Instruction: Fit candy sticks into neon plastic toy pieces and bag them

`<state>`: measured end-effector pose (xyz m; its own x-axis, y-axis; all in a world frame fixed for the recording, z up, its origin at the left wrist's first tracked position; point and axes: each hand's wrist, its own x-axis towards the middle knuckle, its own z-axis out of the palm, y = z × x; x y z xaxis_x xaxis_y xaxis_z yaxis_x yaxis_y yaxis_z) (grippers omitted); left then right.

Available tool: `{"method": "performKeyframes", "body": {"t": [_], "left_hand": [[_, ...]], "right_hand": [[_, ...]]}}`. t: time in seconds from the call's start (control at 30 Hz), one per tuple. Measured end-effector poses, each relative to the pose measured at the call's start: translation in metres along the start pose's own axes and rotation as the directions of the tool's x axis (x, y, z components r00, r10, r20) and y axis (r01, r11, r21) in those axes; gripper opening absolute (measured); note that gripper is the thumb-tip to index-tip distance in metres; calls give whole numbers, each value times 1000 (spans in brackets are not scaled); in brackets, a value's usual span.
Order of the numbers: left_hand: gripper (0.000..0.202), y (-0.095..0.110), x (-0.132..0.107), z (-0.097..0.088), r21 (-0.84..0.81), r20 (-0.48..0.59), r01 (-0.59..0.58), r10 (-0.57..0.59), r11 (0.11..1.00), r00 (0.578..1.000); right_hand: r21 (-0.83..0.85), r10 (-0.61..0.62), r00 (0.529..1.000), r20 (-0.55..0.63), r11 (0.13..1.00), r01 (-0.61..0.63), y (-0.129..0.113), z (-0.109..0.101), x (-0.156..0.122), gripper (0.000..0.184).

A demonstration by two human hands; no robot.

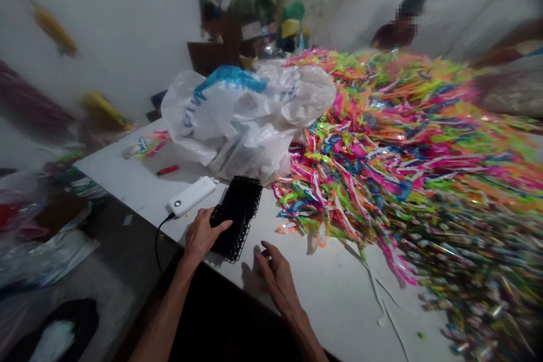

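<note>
On the near edge of the white table (335,288) lies a flat black plastic piece (236,210) with an openwork lattice border. My left hand (202,233) grips its left side, thumb across the top and the other fingers partly hidden. My right hand (275,271) hovers close to the table just right of that piece, fingers apart and nothing in them. Beside my left hand sits a white power bank (193,196) with a black cable (158,246) plugged in. Behind the black piece stands a crumpled white plastic bag (250,124) with blue print.
A large heap of colourful plastic strips (373,153) covers the table's right side, with thin patterned sticks (470,260) at its near end. A red marker-like object (167,170) lies at left. Another person (396,25) is beyond the heap. Plastic bags (46,249) lie on the floor.
</note>
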<state>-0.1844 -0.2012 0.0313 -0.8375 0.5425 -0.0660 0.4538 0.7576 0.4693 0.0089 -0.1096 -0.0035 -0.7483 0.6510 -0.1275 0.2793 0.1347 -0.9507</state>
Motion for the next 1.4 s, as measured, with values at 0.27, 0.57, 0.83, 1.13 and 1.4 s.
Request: {"method": "performKeyframes", "body": {"t": [0.27,0.57,0.83,1.13,1.4], "left_hand": [[47,16,0,-10,-96,-279,-30,2,995,960],[45,108,-45,9,-891,325,297,23,344,946],[34,116,-63,61,-893,225,142,149,428,963],[37,89,-76,86,-432,-1,-775,859,462,513],[42,52,-89,87,-190,236,-855,867,483,438]], "right_hand": [[-109,-8,969,-247,994,-19,20,-93,-33,35],[-549,-141,875,-464,821,-158,14,-183,16,31],[-768,-8,915,-403,547,-333,26,-203,33,20],[17,72,927,-369,997,-70,26,-148,-25,23],[14,67,936,-346,998,-66,40,-132,-34,23]]}}
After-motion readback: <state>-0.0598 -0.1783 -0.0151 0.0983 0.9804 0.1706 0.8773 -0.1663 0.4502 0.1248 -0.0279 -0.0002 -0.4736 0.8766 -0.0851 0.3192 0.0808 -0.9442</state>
